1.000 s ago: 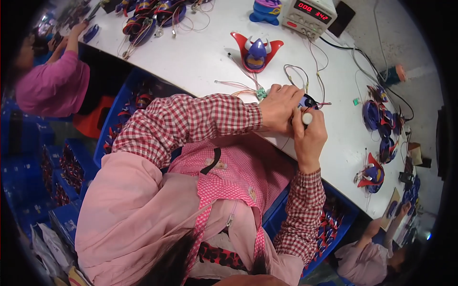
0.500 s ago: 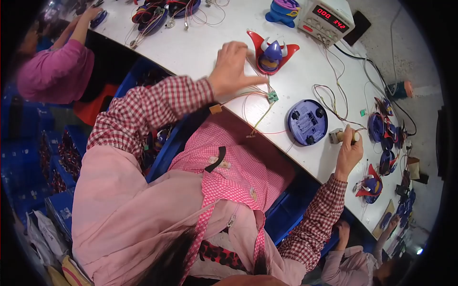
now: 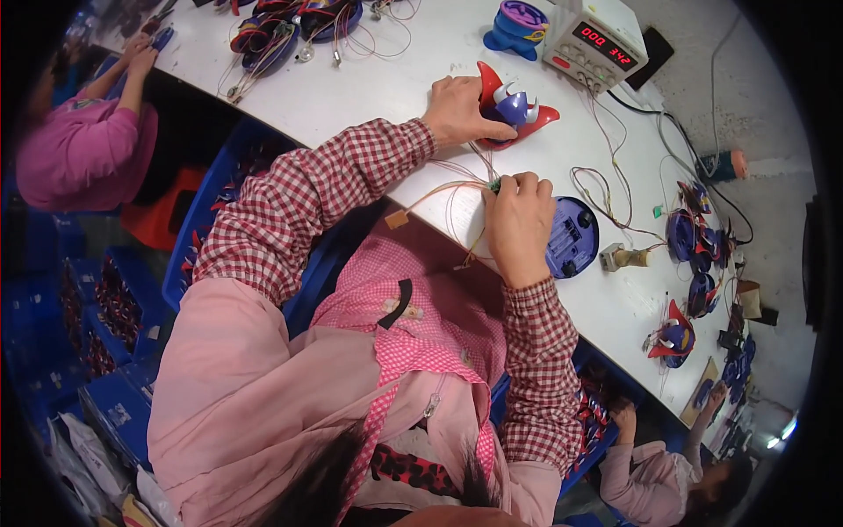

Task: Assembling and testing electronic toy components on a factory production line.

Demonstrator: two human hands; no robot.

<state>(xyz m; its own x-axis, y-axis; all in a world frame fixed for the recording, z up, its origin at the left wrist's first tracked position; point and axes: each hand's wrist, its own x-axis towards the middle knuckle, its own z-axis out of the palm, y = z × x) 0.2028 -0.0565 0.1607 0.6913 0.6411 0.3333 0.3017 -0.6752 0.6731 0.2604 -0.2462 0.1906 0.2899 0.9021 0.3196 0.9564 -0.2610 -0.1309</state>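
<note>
My left hand (image 3: 458,114) is closed around the left side of a toy figure's head (image 3: 512,107), purple with pale horns and a red winged collar. Its thumb presses across the front. Thin wires trail from the toy toward a small green circuit board (image 3: 494,185) at the table's near edge. My right hand (image 3: 522,220) is at that board with bent fingers pinching its edge; the hand hides part of it. Beside this hand, partly covered by it, lies a round purple battery base (image 3: 575,235). A small copper-coloured piece (image 3: 397,219) hangs on a wire over the edge.
A power supply (image 3: 597,44) with a red display stands at the back, beside a blue toy body (image 3: 516,28). A grey-and-tan cylindrical piece (image 3: 625,256) lies on the white table (image 3: 615,307). Wired toy parts (image 3: 694,237) cluster at right. Co-workers sit at both sides.
My left hand has closed on the toy head and tilted it. My right hand has let go of the grey-and-tan piece and moved left to the circuit board.
</note>
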